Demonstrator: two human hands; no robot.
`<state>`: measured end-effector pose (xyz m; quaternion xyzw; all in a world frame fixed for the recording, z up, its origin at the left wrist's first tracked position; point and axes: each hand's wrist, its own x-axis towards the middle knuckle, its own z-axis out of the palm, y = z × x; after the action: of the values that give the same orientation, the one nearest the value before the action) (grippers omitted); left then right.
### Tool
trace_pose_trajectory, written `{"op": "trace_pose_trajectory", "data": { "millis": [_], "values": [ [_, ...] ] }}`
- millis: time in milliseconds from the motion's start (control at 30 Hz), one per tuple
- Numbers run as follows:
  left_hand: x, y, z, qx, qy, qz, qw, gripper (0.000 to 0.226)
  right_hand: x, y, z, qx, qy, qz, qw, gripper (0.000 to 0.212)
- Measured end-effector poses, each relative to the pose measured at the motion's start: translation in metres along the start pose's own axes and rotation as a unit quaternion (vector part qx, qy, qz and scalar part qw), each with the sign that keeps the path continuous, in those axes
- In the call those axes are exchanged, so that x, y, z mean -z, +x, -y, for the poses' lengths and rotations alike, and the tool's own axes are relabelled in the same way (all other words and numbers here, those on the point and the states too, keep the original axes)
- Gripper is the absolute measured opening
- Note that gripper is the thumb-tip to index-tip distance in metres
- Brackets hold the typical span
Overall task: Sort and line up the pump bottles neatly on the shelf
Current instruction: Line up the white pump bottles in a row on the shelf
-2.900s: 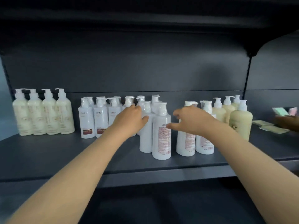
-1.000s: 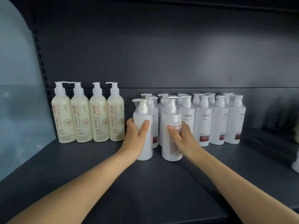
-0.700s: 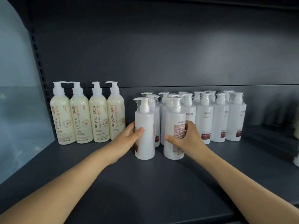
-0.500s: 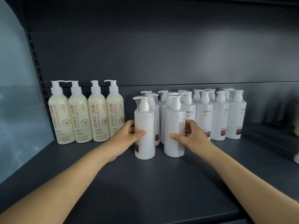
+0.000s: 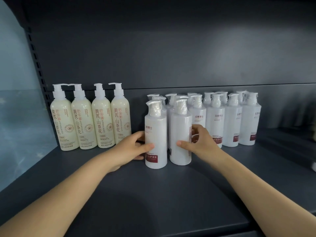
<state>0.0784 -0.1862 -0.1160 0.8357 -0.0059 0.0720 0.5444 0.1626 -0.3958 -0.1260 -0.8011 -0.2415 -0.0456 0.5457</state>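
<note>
Two white pump bottles stand upright side by side at the front of the dark shelf (image 5: 153, 199). My left hand (image 5: 131, 147) grips the left white bottle (image 5: 156, 134), whose red label now faces me. My right hand (image 5: 198, 142) grips the right white bottle (image 5: 180, 132), its label turned to the right. Behind them several more white bottles (image 5: 232, 120) stand in rows toward the right. Several cream-coloured pump bottles (image 5: 90, 120) line up at the back left.
The shelf's dark back wall (image 5: 171, 48) rises behind the bottles. A pale blue side panel (image 5: 18, 117) closes the left end. A slotted upright (image 5: 35, 57) runs down the left corner. Something pale shows at the far right edge (image 5: 313, 165).
The left white bottle has turned in my left hand so its red label faces front. My right hand has kept turning the right bottle. The view has drifted slightly.
</note>
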Motion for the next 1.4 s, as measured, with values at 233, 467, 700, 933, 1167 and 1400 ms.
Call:
{"op": "trace_pose_trajectory", "data": {
  "millis": [233,467,700,933,1167,1400],
  "values": [
    [-0.012,0.000,0.005,-0.046,0.034,-0.083,0.995,0.038,0.022,0.002,-0.004,-0.027,0.074,0.088,0.993,0.056],
    [-0.031,-0.001,0.006,-0.047,0.029,-0.138,0.989,0.044,-0.002,-0.002,0.005,0.006,0.024,0.020,0.999,0.061],
    [-0.015,0.000,0.006,0.008,-0.069,-0.043,0.997,0.042,0.021,-0.005,-0.002,-0.040,0.084,0.079,0.993,0.061],
    [-0.025,-0.001,0.002,-0.009,0.030,-0.052,0.998,0.050,0.006,0.000,0.004,-0.017,0.017,-0.017,1.000,0.063],
    [-0.035,0.002,0.001,-0.039,0.124,-0.100,0.986,0.057,0.019,-0.006,-0.002,-0.033,0.021,0.026,0.999,0.058],
    [-0.036,0.000,0.005,-0.025,0.121,-0.089,0.988,0.062,0.024,-0.001,-0.007,-0.026,0.031,0.063,0.997,0.051]
  ]
}}
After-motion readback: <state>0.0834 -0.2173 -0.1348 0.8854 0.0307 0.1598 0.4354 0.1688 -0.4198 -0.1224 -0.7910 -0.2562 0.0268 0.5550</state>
